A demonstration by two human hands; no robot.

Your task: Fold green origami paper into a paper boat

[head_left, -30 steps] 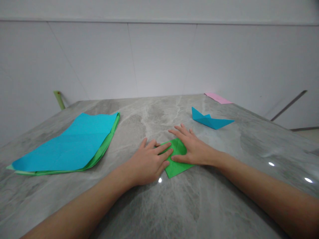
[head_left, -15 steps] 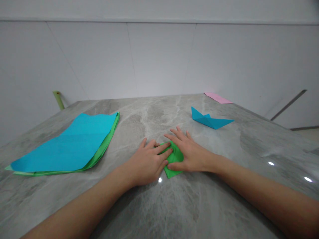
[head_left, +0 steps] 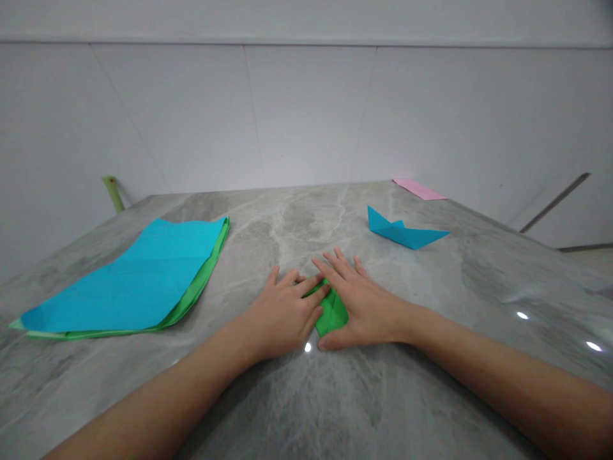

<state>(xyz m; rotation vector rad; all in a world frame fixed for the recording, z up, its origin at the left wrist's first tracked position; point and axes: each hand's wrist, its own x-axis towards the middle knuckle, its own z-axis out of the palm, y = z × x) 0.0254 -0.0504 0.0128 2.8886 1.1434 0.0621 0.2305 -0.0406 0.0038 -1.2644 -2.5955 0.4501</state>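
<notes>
A small folded green paper (head_left: 331,312) lies on the grey marble table (head_left: 306,396), mostly covered by my two hands. My left hand (head_left: 282,314) lies flat on its left part, fingers stretched out over the paper. My right hand (head_left: 359,300) presses flat on its right part, fingers spread and pointing to the far left. Only a narrow strip of green shows between the hands.
A stack of flat sheets, blue (head_left: 129,275) on top with green (head_left: 201,281) beneath, lies at the left. A folded blue paper boat (head_left: 402,230) sits at the back right. A pink sheet (head_left: 419,188) lies at the far right edge by the white wall.
My right hand has slid leftward and nearer over the green paper, covering more of it. My left hand has stayed in place.
</notes>
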